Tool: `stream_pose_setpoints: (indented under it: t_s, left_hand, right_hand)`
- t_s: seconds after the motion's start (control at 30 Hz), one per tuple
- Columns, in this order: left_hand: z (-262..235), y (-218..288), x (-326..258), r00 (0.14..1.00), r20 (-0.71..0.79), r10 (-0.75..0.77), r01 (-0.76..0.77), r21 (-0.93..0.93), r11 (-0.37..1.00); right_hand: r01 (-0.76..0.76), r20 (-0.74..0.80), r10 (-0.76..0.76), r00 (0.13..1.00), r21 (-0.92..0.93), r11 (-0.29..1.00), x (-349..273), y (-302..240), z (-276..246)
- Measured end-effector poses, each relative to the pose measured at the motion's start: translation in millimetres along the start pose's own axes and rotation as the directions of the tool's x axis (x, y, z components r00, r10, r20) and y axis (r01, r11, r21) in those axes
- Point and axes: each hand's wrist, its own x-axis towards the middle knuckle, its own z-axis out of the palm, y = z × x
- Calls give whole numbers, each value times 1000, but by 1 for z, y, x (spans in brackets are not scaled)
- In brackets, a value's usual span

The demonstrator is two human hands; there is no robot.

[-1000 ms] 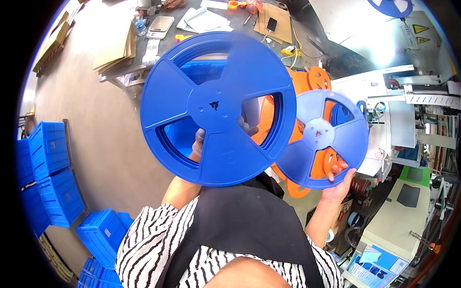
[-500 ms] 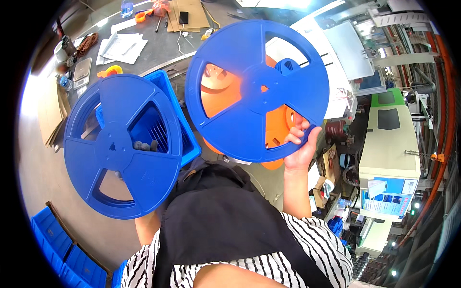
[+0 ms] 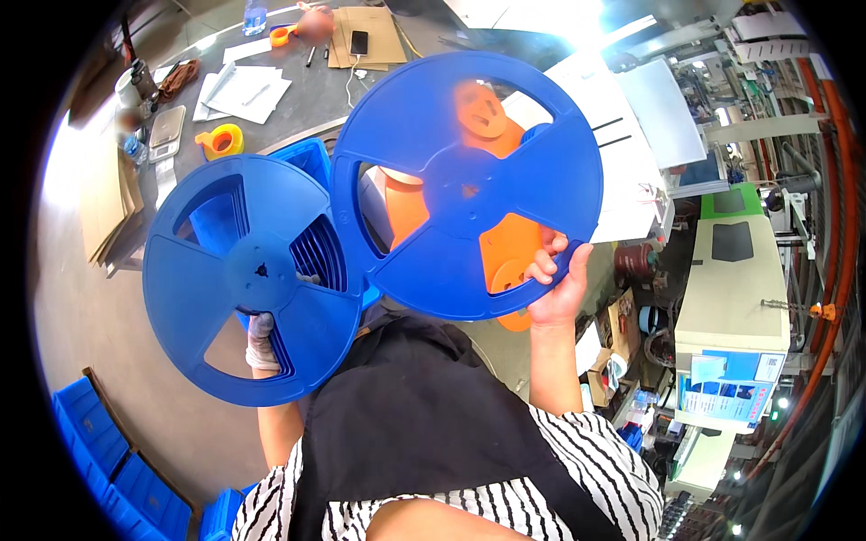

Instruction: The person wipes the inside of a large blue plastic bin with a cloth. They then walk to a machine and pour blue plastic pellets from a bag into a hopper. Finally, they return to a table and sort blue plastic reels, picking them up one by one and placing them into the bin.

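Right hand (image 3: 557, 287) pinches near rim of right blue reel (image 3: 467, 185); left hand (image 3: 262, 341), mostly hidden, grips left blue reel (image 3: 253, 279) — rims overlap; keep reels apart, grip firm.

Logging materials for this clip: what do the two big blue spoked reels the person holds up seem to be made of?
The blue spoked reel in the left hand and the larger-looking blue spoked reel in the right hand both look like moulded plastic: uniform colour, thin flat flanges with cut-out windows, and a soft, semi-matte sheen. The right hand grips its rim at the lower edge. Exact plastic type cannot be told.
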Motion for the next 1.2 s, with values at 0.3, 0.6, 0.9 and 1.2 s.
stream_pose_setpoints:
  t_s: [0.3, 0.6, 0.9, 1.2]
  left_hand:
    - [9, -9, 3, 994, -71, -82, 84, 18, 996]
    - [42, -46, 55, 952, 297, -77, 74, 21, 997]
    - [8, -38, 19, 962, 140, -234, 253, -143, 957]
    - [-87, 1, -86, 897, -380, -225, 136, -246, 960]
  right_hand:
    - [-17, -106, 5, 994, -109, 994, 11, 0, 22]
    - [410, 498, 179, 848, -832, 374, -10, 112, 136]
    - [594, 584, 622, 522, -772, 226, -50, 199, 144]
    - [466, 477, 846, 241, -821, 330, -55, 249, 161]
